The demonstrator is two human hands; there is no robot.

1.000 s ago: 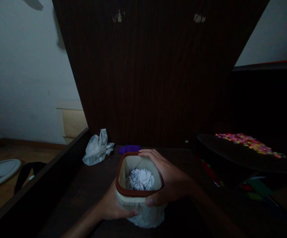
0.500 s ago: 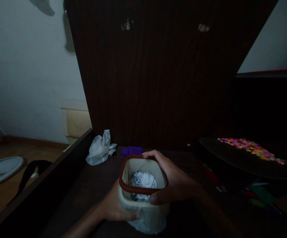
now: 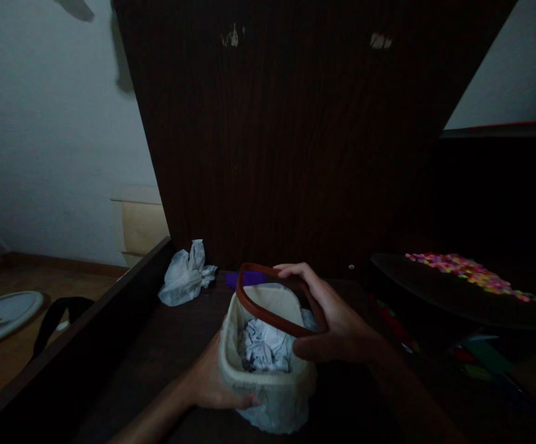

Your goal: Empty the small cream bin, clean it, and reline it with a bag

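Note:
A small whitish trash bin [image 3: 268, 401] with a plastic liner stands on the dark surface. Crumpled white paper [image 3: 268, 345] lies inside it. My left hand [image 3: 219, 376] wraps around the bin's left side, its thumb across the front. In my right hand [image 3: 325, 314] is a brown rim ring [image 3: 272, 317], gripped at its right side. The ring is tilted and raised off the bin's top edge, over the opening. Part of the liner's edge shows folded over the bin's lip.
A white plastic bag [image 3: 182, 280] and a purple cloth-like item [image 3: 249, 279] lie behind the bin. A tall dark panel [image 3: 268, 154] closes off the back. Low ledge [image 3: 124, 296] at left; dark board with small colourful pieces [image 3: 471, 274] at right.
My right hand has lifted the brown ring up and to the right, away from the bin's top edge, exposing more of the paper. My left hand keeps its hold on the bin.

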